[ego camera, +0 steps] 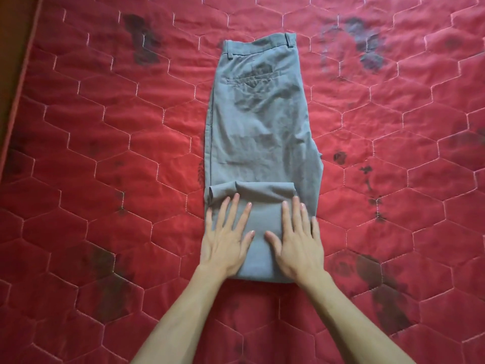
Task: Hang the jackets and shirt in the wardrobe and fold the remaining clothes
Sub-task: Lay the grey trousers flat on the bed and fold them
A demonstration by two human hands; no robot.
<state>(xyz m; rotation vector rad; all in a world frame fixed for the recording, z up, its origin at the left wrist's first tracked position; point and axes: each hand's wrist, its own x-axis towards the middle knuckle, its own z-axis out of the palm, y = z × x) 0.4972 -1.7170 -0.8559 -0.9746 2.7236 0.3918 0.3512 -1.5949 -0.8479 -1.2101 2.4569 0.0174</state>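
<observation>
Grey trousers (pixel 259 122) lie flat in the middle of a red mattress (pixel 105 153), seen from above. The waistband is at the far end, with a belt loop (pixel 290 39) at each corner and a welt pocket (pixel 253 80) facing up. The leg end nearest the viewer is folded back over itself, and the hem forms a soft rolled edge (pixel 252 191) across the width of the trousers.

Two bare forearms reach in from the bottom. The left hand (pixel 225 243) and right hand (pixel 299 245) rest side by side, palms down, on the folded part. Each grip is released: the fingers are straight and spread, pressing the cloth flat, with the fingertips just short of the rolled edge.

The mattress cover is shiny red fabric quilted in large hexagons with pale stitching. Dark stains (pixel 141 40) mark it in several places, far left, far right and near both forearms. A brown strip (pixel 13 48) runs along the mattress's left side; whether it is bed frame or floor cannot be told.
</observation>
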